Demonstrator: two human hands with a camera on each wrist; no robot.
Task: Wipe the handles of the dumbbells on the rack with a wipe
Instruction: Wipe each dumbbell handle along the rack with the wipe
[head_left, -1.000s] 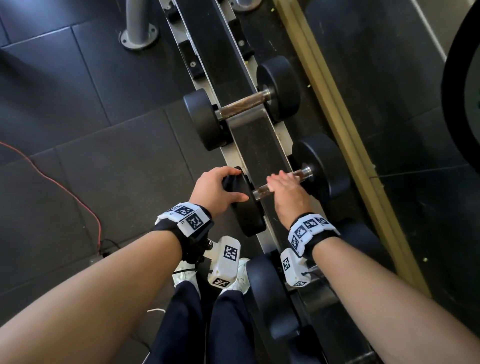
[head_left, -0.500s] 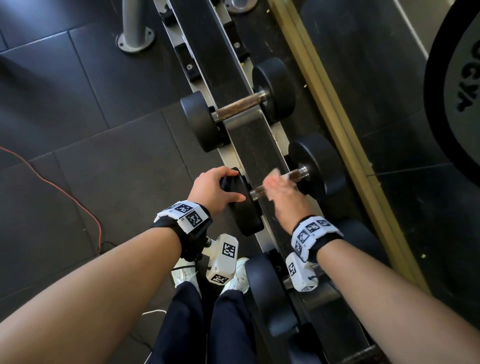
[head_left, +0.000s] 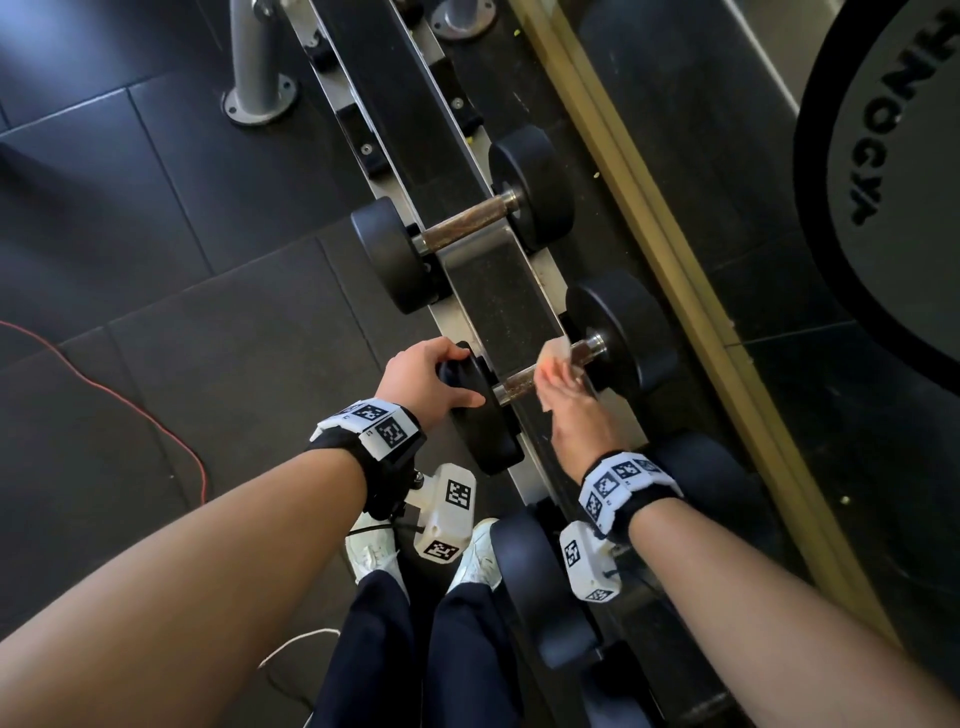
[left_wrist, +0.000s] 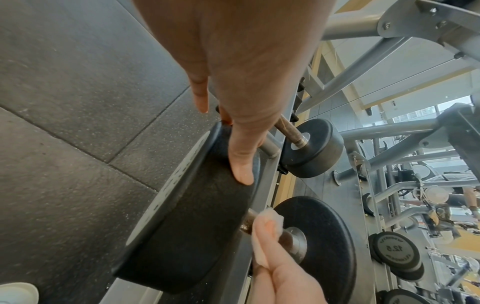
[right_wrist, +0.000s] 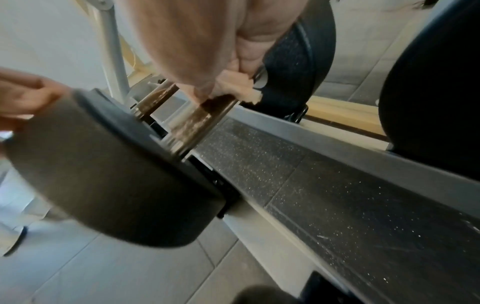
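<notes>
Below me the rack (head_left: 498, 291) runs away along the dark floor (head_left: 156, 291), with a big weight plate (head_left: 893, 171) off to the right. Across it lies the dumbbell (head_left: 623, 332) I am working on, a second dumbbell (head_left: 462, 228) farther along and another dumbbell (head_left: 540, 587) nearer my white shoes (head_left: 374, 556). My left hand (head_left: 423, 379) curls over the top of the near black head (left_wrist: 197, 216), fingers draped on its rim, thumb laid along its side. My right hand (head_left: 566, 400) reaches down onto the rusty handle (right_wrist: 197, 121), fingers closed round it with the pale wipe (left_wrist: 262, 236) pinched between them and the metal, near the far head. A red cable (head_left: 104, 395) trails over the floor on my left.
</notes>
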